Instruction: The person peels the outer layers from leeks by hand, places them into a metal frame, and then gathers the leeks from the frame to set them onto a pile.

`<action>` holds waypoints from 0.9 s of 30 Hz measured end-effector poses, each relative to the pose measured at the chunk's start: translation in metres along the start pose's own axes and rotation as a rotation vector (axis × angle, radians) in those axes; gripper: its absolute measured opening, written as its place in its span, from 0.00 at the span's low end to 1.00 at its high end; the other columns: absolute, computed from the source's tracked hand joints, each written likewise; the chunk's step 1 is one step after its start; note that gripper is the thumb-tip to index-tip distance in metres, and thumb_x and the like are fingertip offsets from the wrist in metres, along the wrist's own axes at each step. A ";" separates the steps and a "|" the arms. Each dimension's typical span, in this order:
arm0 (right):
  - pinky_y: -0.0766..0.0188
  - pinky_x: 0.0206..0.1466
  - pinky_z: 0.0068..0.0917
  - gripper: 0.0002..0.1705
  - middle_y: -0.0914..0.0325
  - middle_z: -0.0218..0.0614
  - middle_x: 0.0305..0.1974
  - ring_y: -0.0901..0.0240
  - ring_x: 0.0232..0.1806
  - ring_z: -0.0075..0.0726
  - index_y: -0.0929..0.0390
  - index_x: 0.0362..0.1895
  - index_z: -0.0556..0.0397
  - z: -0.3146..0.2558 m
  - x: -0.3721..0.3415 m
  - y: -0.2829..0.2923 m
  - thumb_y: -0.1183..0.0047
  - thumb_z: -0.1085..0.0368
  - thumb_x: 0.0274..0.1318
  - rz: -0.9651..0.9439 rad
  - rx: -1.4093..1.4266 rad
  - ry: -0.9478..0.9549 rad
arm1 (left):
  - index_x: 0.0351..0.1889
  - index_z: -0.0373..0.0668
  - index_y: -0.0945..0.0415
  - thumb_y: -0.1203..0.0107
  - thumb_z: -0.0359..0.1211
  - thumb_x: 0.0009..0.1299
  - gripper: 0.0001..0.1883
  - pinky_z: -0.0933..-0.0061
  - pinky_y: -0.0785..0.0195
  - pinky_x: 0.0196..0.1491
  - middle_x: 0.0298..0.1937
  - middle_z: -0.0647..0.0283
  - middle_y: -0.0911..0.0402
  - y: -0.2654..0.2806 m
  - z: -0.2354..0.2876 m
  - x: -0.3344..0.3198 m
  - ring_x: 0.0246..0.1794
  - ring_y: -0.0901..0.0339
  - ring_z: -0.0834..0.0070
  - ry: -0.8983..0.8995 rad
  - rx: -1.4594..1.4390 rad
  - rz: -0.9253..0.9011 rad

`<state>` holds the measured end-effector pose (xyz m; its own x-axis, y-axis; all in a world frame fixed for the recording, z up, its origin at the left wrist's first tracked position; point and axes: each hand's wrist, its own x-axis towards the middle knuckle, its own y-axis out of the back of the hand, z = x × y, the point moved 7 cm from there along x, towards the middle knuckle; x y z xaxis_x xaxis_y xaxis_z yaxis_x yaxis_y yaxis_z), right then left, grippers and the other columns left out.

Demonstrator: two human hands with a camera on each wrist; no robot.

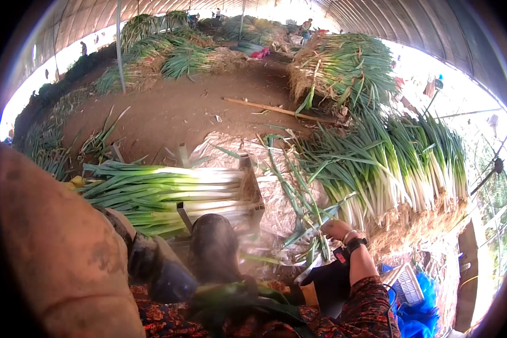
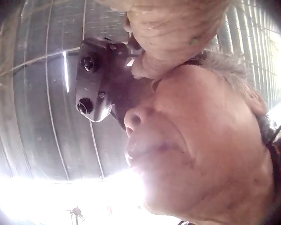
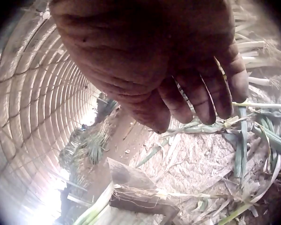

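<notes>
Banked leeks (image 1: 397,160) stood beside the right hand (image 1: 337,230)

The right hand's fingers were relaxed and nearly straight, near some loose leaves (image 3: 240,152). Well apart from it, the left hand (image 2: 180,33) was up at the head camera (image 2: 100,79); whether it gripped, I could not tell. A leek bundle (image 1: 163,191) lay flat in a metal rack (image 1: 182,156).

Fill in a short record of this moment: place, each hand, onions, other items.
Place: arched shelter over brown soil
Left hand: raised beside the head camera; grip unclear
Right hand: fingers extended near loose leaves; contact unclear
Lying onions: between metal uprights
Standing onions: at right, roots down
Other items: white basket beside blue plastic
</notes>
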<state>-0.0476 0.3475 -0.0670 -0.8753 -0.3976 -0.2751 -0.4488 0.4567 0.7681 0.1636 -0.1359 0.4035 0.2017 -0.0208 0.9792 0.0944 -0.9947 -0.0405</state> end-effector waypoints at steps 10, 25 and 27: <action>0.26 0.33 0.28 0.24 0.19 0.35 0.31 0.22 0.31 0.30 0.19 0.39 0.58 -0.028 -0.009 0.009 0.49 0.48 0.59 0.058 0.072 -0.036 | 0.47 0.39 0.25 0.47 0.25 0.68 0.10 0.57 0.35 0.62 0.50 0.55 0.22 -0.002 0.004 0.001 0.52 0.25 0.64 -0.003 -0.017 0.004; 0.25 0.34 0.27 0.22 0.18 0.33 0.31 0.22 0.31 0.27 0.18 0.42 0.54 -0.010 -0.009 0.004 0.47 0.49 0.58 0.044 0.047 -0.094 | 0.49 0.38 0.27 0.48 0.25 0.69 0.11 0.55 0.37 0.63 0.53 0.53 0.24 0.013 -0.007 0.008 0.55 0.28 0.61 -0.001 -0.005 -0.039; 0.25 0.32 0.27 0.22 0.18 0.34 0.30 0.22 0.29 0.27 0.18 0.43 0.54 -0.019 -0.011 0.006 0.47 0.48 0.58 0.058 0.080 -0.106 | 0.49 0.38 0.27 0.49 0.25 0.69 0.11 0.55 0.37 0.63 0.53 0.53 0.24 0.013 -0.008 0.009 0.56 0.28 0.61 0.000 0.000 -0.038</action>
<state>-0.0370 0.3398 -0.0483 -0.9124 -0.2841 -0.2948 -0.4063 0.5402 0.7369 0.1586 -0.1503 0.4133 0.1976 0.0175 0.9801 0.1017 -0.9948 -0.0027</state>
